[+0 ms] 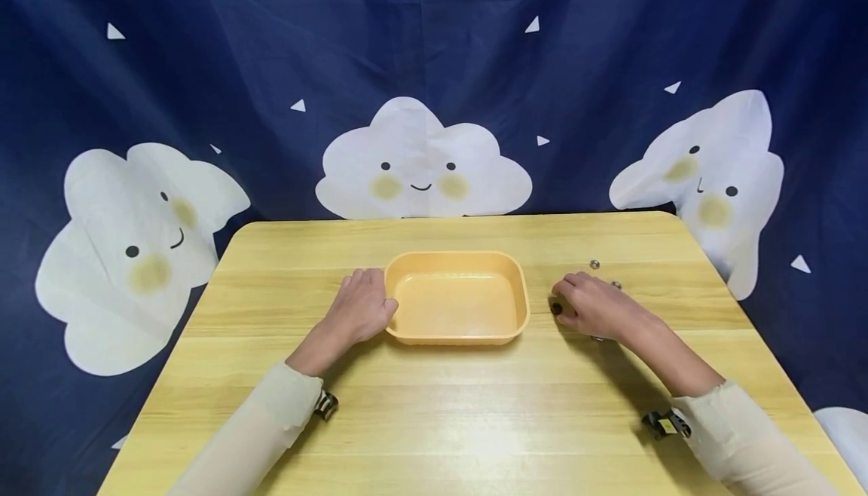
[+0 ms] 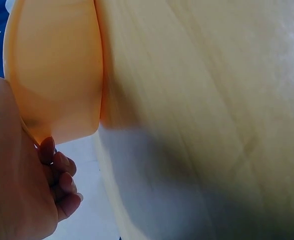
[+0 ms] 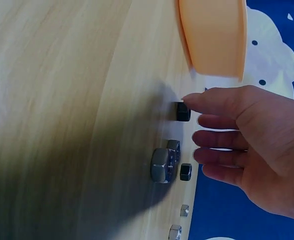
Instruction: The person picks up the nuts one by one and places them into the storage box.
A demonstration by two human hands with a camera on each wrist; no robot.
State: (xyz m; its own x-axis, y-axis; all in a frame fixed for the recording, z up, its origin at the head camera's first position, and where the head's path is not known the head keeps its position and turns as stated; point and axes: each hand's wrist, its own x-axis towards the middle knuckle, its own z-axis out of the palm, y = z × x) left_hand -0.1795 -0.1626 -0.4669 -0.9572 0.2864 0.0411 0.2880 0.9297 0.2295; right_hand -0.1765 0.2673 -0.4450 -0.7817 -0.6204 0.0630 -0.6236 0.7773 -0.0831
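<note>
An orange plastic tray [image 1: 457,256], rectangular with rounded corners, stands on the table. My left hand [image 1: 359,305] grips its left end, the thumb over the rim and the other fingers outside, loosely curled in the left wrist view. Right of the tray, my right hand [image 1: 593,306] is low over the tabletop. A black hex nut [image 3: 183,111] lies by its thumb tip, with the index fingertip a little apart from it. Under the palm are a large silver nut [image 3: 160,166], a second silver nut [image 3: 174,146] partly behind it, and a smaller black nut [image 3: 185,172].
Farther along lie a small silver nut [image 3: 184,210] and another silver nut [image 3: 174,232]. One silver nut [image 1: 594,264] sits beyond the right hand. The wooden table [image 1: 434,413] ends at a dark blue curtain [image 1: 420,44] with printed clouds.
</note>
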